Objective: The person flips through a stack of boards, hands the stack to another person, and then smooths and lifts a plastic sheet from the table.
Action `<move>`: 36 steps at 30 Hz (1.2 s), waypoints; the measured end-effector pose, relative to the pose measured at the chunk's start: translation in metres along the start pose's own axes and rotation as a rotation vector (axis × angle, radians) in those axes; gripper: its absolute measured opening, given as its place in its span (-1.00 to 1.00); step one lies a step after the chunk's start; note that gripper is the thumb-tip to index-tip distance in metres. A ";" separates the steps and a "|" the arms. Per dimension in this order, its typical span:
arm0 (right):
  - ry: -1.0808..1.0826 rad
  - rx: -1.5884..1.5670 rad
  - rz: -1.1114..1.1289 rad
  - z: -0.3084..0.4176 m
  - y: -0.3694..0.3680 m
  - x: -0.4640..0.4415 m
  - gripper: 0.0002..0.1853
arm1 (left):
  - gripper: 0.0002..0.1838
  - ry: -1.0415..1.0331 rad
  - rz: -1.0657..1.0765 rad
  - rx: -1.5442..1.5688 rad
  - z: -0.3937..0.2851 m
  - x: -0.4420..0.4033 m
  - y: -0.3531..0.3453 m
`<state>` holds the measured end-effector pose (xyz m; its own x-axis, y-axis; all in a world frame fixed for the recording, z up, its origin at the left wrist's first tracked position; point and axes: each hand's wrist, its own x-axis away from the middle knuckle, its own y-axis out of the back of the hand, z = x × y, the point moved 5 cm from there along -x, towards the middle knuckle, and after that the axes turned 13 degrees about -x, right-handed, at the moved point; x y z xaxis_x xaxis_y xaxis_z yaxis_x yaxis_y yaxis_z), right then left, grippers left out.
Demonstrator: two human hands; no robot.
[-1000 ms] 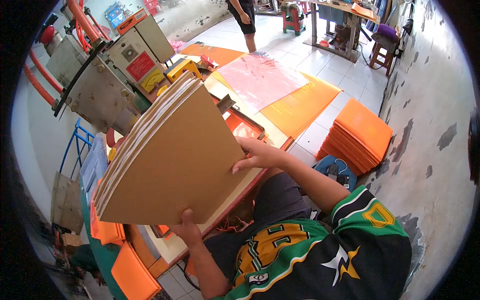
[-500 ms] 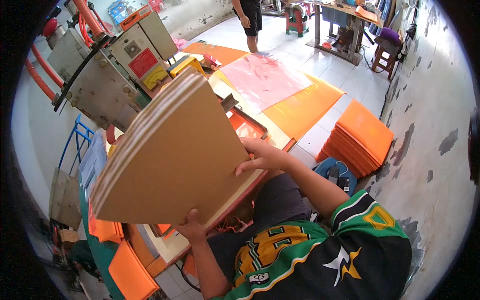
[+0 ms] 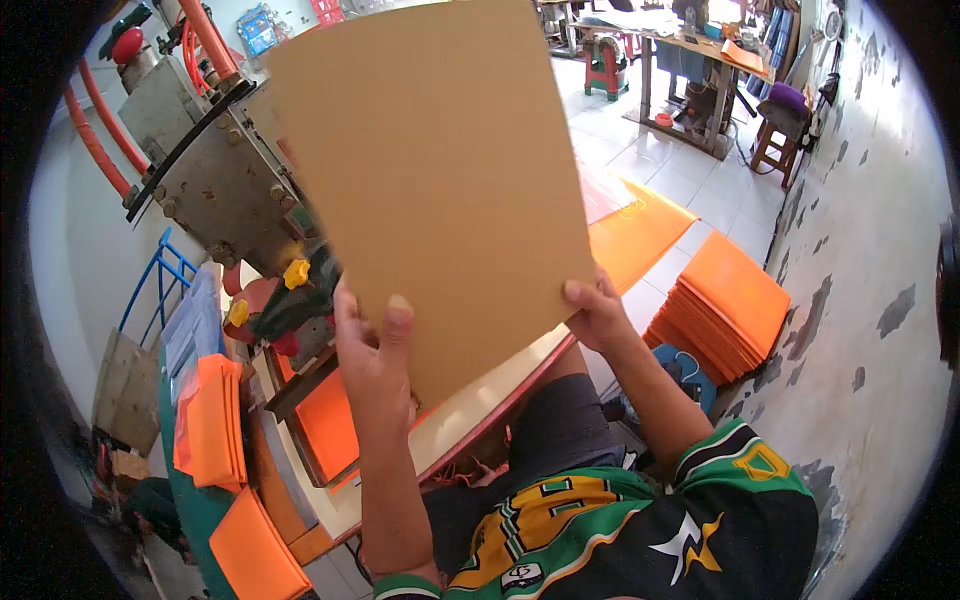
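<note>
A brown cardboard sheet [image 3: 450,190] is held up in front of me, its flat face toward the camera; its thickness is hidden from this angle. My left hand [image 3: 375,345] grips its lower left edge, thumb on the near face. At the lower right edge, my right hand [image 3: 597,312] closes on it the same way. Below the cardboard, a dark metal frame [image 3: 318,470] lies on the work table with an orange sheet [image 3: 335,430] inside it.
A machine with a heavy metal head [image 3: 215,190] stands at the left. Folded orange pieces [image 3: 210,420] lie on the green surface at lower left. An orange stack [image 3: 725,300] stands on the right by the wall. A sewing table [image 3: 690,40] is farther back.
Both hands have raised the cardboard and turned it more upright and face-on. Its layered left edge no longer shows. The metal frame beneath has come into view, and the cardboard covers the standing person.
</note>
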<state>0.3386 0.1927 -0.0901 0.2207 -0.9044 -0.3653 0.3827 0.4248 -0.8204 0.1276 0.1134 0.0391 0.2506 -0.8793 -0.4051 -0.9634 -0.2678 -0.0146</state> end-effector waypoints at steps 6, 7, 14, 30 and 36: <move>0.188 0.123 -0.107 0.068 0.022 -0.059 -0.52 | -0.27 -0.071 0.109 0.047 0.027 0.013 -0.009; 0.216 0.122 -0.074 0.077 0.025 -0.073 -0.56 | -0.29 -0.021 0.128 0.042 0.035 0.021 -0.007; 0.262 0.118 -0.220 0.111 0.069 -0.159 -0.63 | -0.39 0.040 0.167 -0.130 0.066 0.071 0.021; 0.208 -0.037 -0.422 0.130 0.115 -0.269 -0.57 | -0.54 0.198 0.086 -0.284 0.107 0.118 0.084; 0.193 -0.013 -0.452 0.126 0.122 -0.275 -0.55 | -0.59 0.211 0.113 -0.240 0.120 0.132 0.090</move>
<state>0.4375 0.4982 -0.0342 -0.1356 -0.9897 -0.0454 0.3903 -0.0113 -0.9206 0.0626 0.0201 -0.1250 0.1823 -0.9640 -0.1937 -0.9423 -0.2276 0.2455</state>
